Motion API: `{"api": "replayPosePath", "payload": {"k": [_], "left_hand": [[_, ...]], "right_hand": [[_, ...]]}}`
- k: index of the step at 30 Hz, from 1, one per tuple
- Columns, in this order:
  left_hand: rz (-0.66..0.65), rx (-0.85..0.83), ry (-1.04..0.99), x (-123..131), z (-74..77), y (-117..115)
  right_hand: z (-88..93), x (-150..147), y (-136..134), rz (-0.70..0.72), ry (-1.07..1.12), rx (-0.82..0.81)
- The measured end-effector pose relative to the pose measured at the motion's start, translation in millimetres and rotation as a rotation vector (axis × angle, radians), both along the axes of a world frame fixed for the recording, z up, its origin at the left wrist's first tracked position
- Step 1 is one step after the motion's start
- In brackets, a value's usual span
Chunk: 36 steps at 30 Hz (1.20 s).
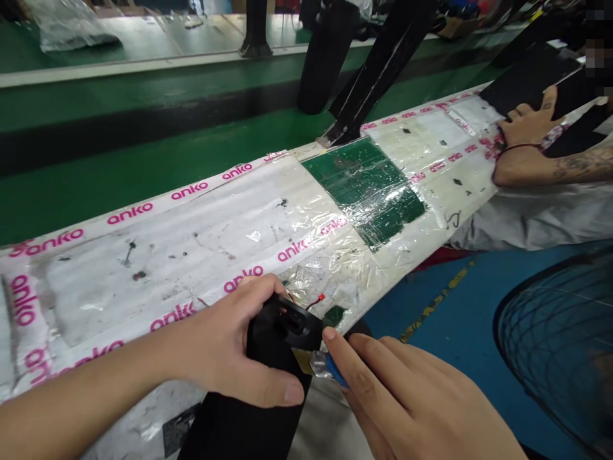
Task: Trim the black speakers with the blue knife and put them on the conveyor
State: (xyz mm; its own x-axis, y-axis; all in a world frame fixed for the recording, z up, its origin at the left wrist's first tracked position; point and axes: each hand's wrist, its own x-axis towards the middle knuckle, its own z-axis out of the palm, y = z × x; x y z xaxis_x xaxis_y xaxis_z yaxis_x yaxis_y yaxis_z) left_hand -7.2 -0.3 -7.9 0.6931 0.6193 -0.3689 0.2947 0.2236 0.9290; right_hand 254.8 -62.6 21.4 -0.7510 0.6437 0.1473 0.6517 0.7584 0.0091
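Note:
Wrapped round the upper end of a long black housing (244, 421) is my left hand (234, 345), thumb along its near face. The housing's black end piece (301, 324) has an oblong opening facing up. A thin wire with a small red connector (320, 298) sticks out beyond it. My right hand (407, 396) pinches a small blue tool with a shiny, silvery tip (322, 364), held close against the end piece's near edge. Fingers cover most of this tool, so its kind is hidden. My right index fingertip is at the end piece's corner.
The long bench (230, 236) is covered in white sheet and clear film with pink-lettered tape. A co-worker's hand (529, 118) rests at its far right. A black fan guard (555, 338) stands at the right. Behind are a green conveyor (158, 144) and a black post (378, 64).

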Motion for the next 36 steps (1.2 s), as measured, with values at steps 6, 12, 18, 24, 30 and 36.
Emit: {"api": "replayPosePath", "payload": {"k": [6,12,18,24,30,36], "left_hand": [[-0.007,0.032,-0.04,0.0,-2.6,-0.3],[0.0,0.0,-0.016,-0.2,-1.5,-0.7],[0.016,-0.011,-0.031,0.0,-2.1,-1.7],[0.028,-0.006,-0.031,-0.2,-3.5,-3.1],[0.016,-0.001,-0.036,0.6,-2.8,-2.1],[0.043,0.011,-0.031,0.2,-4.2,-3.8]], "right_hand": [[1.9,-2.6,-2.6,-0.011,-0.024,0.012],[3.6,-3.0,-2.5,-0.024,-0.037,0.013],[2.4,-7.4,-4.0,-0.032,-0.048,0.017],[5.9,-5.4,-2.5,-0.021,-0.051,0.025],[5.8,-6.5,-2.6,-0.019,-0.058,0.007],[5.0,-6.1,-5.1,-0.031,-0.073,-0.001]]}}
